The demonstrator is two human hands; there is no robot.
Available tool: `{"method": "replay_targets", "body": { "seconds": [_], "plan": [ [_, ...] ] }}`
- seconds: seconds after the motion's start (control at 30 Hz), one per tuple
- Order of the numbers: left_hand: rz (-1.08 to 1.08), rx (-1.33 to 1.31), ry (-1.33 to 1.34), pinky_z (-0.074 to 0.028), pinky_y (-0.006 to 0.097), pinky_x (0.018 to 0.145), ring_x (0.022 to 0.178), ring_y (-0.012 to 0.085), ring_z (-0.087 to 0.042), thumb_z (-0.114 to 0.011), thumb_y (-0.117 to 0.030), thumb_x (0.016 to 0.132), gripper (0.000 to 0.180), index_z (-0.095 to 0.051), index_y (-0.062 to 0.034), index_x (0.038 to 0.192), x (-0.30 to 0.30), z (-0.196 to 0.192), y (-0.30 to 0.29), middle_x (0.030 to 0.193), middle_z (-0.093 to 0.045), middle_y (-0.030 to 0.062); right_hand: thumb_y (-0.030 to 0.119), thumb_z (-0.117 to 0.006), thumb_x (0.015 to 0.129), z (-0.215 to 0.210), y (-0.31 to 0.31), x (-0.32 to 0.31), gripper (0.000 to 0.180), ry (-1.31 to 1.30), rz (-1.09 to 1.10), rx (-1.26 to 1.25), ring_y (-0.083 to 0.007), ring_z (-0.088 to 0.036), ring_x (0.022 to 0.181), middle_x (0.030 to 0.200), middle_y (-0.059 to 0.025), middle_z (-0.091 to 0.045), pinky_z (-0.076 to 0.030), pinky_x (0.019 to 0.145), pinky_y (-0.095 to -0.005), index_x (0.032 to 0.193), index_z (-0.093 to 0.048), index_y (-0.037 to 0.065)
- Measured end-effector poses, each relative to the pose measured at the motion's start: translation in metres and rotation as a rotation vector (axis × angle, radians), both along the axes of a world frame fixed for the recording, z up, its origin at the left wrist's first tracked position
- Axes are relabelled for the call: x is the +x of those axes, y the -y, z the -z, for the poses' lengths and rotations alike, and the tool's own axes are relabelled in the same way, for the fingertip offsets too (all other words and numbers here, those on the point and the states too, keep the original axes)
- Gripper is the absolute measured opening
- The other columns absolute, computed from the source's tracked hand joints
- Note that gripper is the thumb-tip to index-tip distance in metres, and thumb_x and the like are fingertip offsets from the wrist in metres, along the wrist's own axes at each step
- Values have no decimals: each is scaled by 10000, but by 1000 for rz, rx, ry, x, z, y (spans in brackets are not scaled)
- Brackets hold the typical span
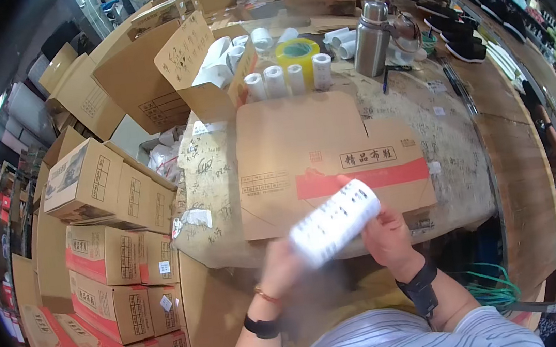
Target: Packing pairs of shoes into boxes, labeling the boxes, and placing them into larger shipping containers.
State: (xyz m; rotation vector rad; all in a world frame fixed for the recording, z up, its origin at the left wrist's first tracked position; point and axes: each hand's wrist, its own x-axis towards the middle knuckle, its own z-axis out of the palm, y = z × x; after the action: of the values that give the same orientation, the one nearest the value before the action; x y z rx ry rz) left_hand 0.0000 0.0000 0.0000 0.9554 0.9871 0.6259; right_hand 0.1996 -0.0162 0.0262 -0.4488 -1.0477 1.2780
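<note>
Hands: left hand (280,264) and right hand (386,233) both grip blurred white cylindrical roll (335,222), probably paper labels, above flat cardboard (302,143).

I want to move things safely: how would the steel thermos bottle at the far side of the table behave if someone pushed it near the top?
The steel thermos bottle stands upright, tall and narrow, so a high push would probably tip it. Its polished metal wall looks smooth, perhaps slippery. Once on its side on the table, the round body could roll.

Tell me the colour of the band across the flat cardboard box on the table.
Red, running across the flat cardboard box near its front edge, just beyond the hands; the head view shows it clearly.
</note>
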Motion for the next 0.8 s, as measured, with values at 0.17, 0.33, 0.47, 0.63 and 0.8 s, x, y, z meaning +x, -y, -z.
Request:
{"method": "replay_targets", "body": {
  "seconds": [0.17, 0.33, 0.47, 0.63, 0.8],
  "plan": [
    [-337, 332, 165, -430, 350, 944, 1158, 199, -505, -601, 40, 786, 688, -290, -33, 1395, 14, -1, 44, 1284, -488, 104, 126, -588, 917, 2, 15, -3, 191, 107, 203, -226, -57, -545, 881, 982, 17, -620, -439, 808, -231, 1088, -601, 41],
    [-284, 609, 159, -428, 319, 931, 1094, 166, -520, -580, -5, 835, 587, -329, -29, 1365, 33, -36, 45, 1210, -520, 97, 113, -592, 906, -2, 26, 1, 145, 246, 163, -319, -65, -538, 865, 959, 5, -600, -438, 796, -234, 1009, -599, 11],
    [-321, 380, 227, -427, 314, 932, 1070, 147, -515, -499, 14, 882, 380, -425, 5, 1254, 35, -35, 41, 1186, -536, 88, 69, -640, 846, 1, 30, 3, 182, 311, 171, -147, -101, -551, 893, 963, -37, -592, -452, 804, -248, 996, -605, -30],
    [-421, 290, 242, -480, 280, 839, 973, 140, -568, -535, 22, 878, 255, -537, 17, 1133, 29, -27, 37, 1069, -597, 82, 32, -692, 772, -12, 30, 6, 190, 601, 197, -124, -194, -616, 892, 1016, -119, -614, -496, 763, -294, 926, -613, -46],
    [-539, 515, -70, -510, 287, 768, 835, 128, -622, -674, 87, 748, 165, -662, 14, 895, 3, -23, 31, 885, -676, 91, 47, -758, 690, -15, 13, 6, 222, 940, 169, 190, -310, -636, 838, 1042, -179, -620, -511, 704, -339, 867, -637, -9]
  ]
}}
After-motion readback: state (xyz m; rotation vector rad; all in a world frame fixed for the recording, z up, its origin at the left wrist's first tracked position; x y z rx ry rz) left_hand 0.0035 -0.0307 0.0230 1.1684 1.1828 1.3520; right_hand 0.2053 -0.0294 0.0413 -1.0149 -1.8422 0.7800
